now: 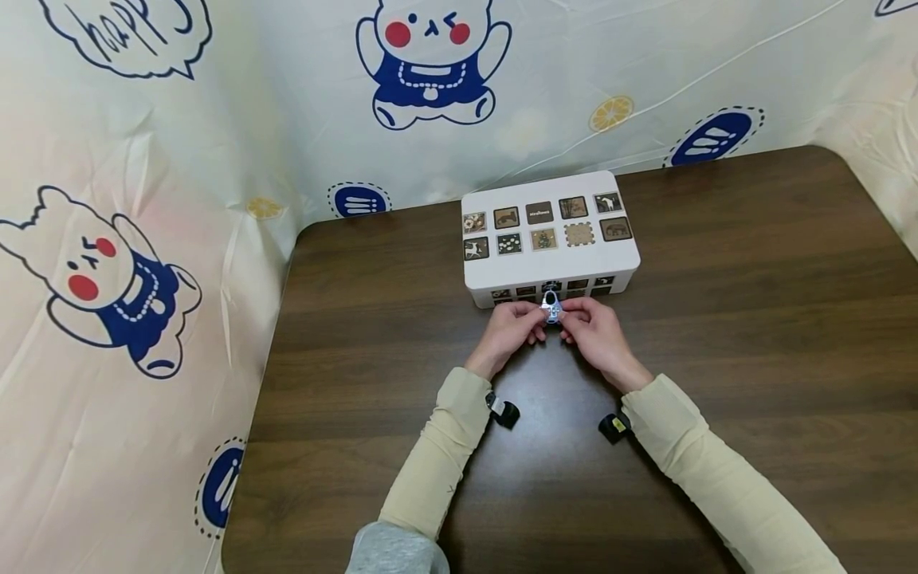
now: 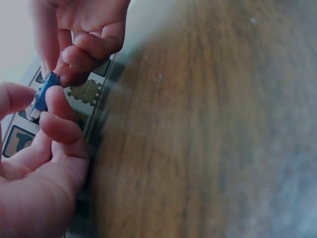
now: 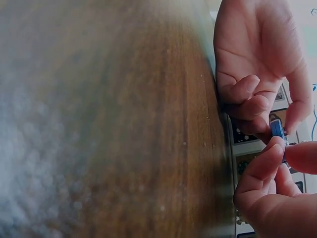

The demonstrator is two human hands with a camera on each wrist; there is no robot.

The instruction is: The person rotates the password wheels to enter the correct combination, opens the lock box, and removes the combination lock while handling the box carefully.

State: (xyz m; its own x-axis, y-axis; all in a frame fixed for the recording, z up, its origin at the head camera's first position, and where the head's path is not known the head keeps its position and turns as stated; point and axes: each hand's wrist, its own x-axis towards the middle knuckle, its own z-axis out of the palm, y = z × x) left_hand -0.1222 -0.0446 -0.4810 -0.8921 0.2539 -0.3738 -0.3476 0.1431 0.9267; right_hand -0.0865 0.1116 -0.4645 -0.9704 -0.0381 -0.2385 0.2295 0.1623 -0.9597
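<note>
I have the small blue padlock (image 1: 551, 312) pinched between my two hands, right at the front of the white box (image 1: 551, 263). My left hand (image 1: 511, 331) grips one side of it with thumb and forefinger, and my right hand (image 1: 594, 331) grips the other side the same way, so the padlock sits in the gap between my fingertips, touching both. My remaining fingers curl loosely below it. Its metal loop points away from me, towards the latch (image 1: 551, 286) on the box's front (whether the loop touches the latch or goes through it, I cannot tell).

The box rests near the far edge of the brown table (image 1: 387, 335), with little square pictures on its lid. My cuffed pale sleeves (image 1: 717, 470) lie either side, a small black camera (image 1: 613, 428) at each wrist, and beyond the table hangs a pale cloth (image 1: 552, 88) printed with cartoon animals
</note>
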